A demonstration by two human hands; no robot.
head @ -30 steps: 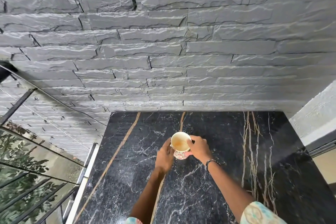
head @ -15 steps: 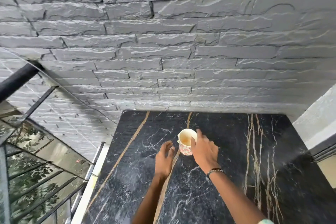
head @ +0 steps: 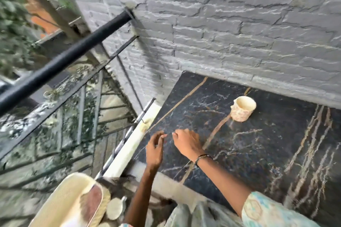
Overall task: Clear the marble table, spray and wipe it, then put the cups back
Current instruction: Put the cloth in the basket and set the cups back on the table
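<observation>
A cream cup (head: 243, 108) with a floral pattern stands alone on the black marble table (head: 267, 149), close to the stone wall. Both hands hover over the table's left part, well short of the cup. My left hand (head: 154, 150) has loosely curled fingers and holds nothing. My right hand (head: 186, 142), with a dark bracelet at the wrist, is relaxed, palm down, and also empty.
A grey stone wall (head: 239, 24) backs the table. A black handrail (head: 60, 62) and metal railing with greenery behind run along the left. A cream basket-like thing (head: 70, 202) and a small round white object (head: 114, 209) lie low at the lower left.
Both hands have let go of the cup and drawn back toward the table's left front. The view has swung left and down, bringing the railing and the basket-like thing into sight.
</observation>
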